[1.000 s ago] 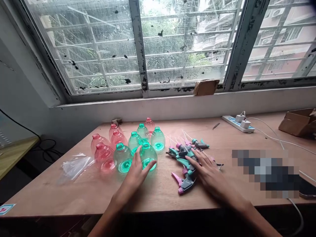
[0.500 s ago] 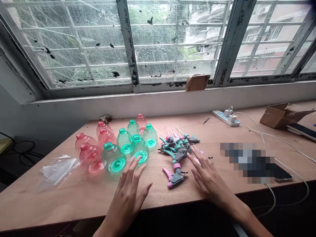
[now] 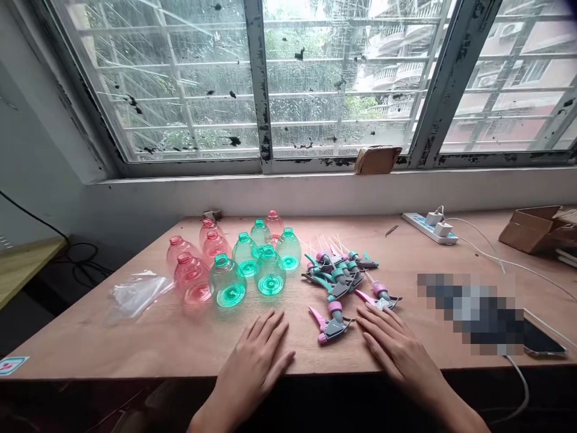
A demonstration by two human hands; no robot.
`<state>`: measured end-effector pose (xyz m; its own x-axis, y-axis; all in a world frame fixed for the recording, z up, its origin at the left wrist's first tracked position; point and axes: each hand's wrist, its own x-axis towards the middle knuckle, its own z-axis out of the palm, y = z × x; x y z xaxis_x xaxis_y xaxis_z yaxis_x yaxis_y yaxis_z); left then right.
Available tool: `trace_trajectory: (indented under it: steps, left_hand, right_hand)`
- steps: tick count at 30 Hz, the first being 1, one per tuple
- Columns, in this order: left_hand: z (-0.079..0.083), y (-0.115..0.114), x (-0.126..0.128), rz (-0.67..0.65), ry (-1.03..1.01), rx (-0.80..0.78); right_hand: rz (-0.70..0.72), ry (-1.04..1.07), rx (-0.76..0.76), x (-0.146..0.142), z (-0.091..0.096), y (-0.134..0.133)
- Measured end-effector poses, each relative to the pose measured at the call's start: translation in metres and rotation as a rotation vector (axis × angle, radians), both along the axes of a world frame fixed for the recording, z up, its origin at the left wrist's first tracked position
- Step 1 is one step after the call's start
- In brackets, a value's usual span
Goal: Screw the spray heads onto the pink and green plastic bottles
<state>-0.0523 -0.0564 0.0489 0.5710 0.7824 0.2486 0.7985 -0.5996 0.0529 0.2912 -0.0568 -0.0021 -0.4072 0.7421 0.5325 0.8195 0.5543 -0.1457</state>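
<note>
Both hands lie flat on the wooden table near its front edge, fingers stretched out and holding nothing. My left hand rests just in front of a cluster of several green bottles and several pink bottles, all without caps. My right hand sits beside a pile of spray trigger heads in teal, pink and grey. Its fingertips are close to one pink-and-grey trigger head lying apart from the pile.
A clear plastic bag lies left of the bottles. A white power strip with chargers and trailing cables sits at the back right, a cardboard box at the far right, and a phone near the right front edge. A window runs behind.
My left hand came off the front green bottle and my right hand off the trigger pile. Both drew back toward me and now lie flat at the table's front edge.
</note>
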Motion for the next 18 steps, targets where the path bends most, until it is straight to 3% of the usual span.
trace_trajectory:
  steps: [18]
  left_hand:
    - [0.0008, -0.0003, -0.0014, 0.014, 0.0, -0.032]
  right_hand:
    - [0.017, 0.009, 0.005, 0.0005, -0.0029, 0.0011]
